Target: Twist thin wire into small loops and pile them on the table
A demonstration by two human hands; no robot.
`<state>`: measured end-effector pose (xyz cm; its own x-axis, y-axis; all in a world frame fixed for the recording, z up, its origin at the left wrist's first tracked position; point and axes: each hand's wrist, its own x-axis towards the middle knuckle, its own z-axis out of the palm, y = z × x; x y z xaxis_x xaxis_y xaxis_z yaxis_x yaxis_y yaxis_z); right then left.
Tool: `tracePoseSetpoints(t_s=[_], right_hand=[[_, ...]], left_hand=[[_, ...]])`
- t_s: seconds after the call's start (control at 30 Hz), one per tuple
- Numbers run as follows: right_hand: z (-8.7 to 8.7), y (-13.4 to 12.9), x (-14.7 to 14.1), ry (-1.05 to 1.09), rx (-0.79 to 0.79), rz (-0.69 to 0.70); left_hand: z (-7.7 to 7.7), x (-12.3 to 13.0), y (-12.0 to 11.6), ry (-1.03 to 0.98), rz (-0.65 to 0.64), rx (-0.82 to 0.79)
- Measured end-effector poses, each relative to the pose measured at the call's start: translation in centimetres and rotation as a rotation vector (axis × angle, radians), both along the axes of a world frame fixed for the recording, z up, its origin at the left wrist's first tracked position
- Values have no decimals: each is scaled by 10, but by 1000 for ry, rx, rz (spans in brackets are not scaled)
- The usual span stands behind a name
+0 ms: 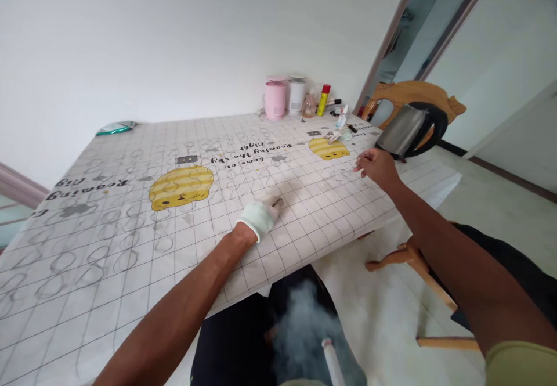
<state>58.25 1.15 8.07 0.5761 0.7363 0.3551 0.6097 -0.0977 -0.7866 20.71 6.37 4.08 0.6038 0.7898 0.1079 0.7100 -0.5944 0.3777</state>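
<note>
My left hand [263, 215], in a white work glove, rests on the grid-patterned tablecloth [304, 229] near the table's front edge. Its fingers are curled together, and whatever they may hold is hidden. Bare and raised over the right part of the table, my right hand [378, 166] has loosely bent fingers, a little apart, with nothing visible in them. Just beyond it stands a steel electric kettle [401, 130] with a black handle. A crumpled white glove [340, 136] lies on the cloth past my right fingertips. Grey looping marks cover much of the cloth.
Against the wall stand a pink canister [275, 99], a white canister [296, 94], a spray bottle [309, 105] and a yellow can with a red cap [323, 100]. A green packet [116, 128] lies back left. Wooden chairs [418, 93] stand at right. A smoking cigarette [332, 363] juts in below.
</note>
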Motion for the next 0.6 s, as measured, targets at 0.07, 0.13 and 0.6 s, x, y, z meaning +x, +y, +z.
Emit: tracePoseSetpoints(t_s=[0.07, 0.13, 0.6], right_hand=[[-10, 4, 4, 206, 68, -17], [-23, 7, 5, 441, 142, -31], [-37, 24, -41, 832, 388, 79]], left_hand=[[-2, 1, 1, -14, 31, -26], [-5, 2, 3, -32, 57, -46], [-1, -3, 1, -224, 100, -102]])
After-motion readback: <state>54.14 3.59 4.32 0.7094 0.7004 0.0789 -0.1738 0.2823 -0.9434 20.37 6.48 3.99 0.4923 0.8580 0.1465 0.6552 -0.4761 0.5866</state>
